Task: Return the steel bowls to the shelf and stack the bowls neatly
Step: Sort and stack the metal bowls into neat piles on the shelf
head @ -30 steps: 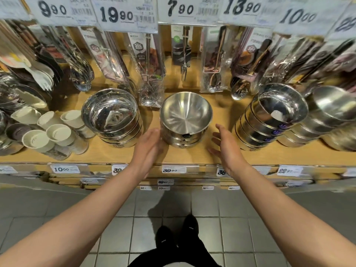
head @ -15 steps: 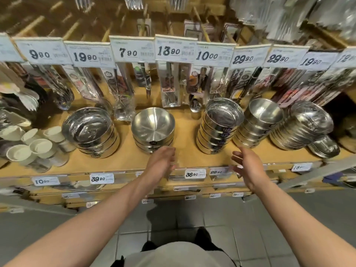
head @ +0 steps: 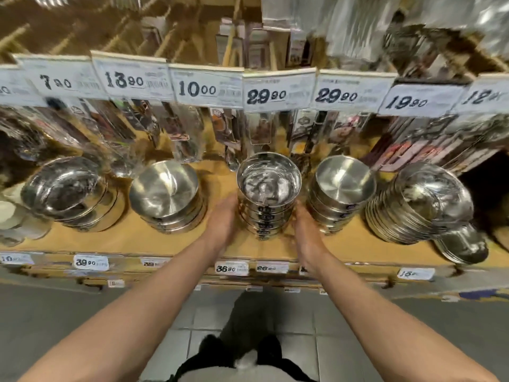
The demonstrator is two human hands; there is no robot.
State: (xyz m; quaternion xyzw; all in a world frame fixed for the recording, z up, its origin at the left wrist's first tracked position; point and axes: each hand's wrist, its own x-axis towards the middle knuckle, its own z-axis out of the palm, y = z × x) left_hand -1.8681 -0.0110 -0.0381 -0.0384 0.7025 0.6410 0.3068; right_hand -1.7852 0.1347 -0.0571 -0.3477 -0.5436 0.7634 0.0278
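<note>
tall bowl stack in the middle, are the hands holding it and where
Both hands, left hand and right hand, are at the lower sides of the tall bowl stack; blur hides whether they grip it.

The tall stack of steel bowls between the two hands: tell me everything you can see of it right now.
The tall stack of steel bowls is several shiny, mirror-bright metal bowls nested one in another, each with a small dark label on its side. It stands upright near the front of the wooden shelf, the open top bowl facing up. The left hand lies against its left side and the right hand against its right side. The fingers behind it are hidden. A shorter bowl stack stands close to its right.
</note>
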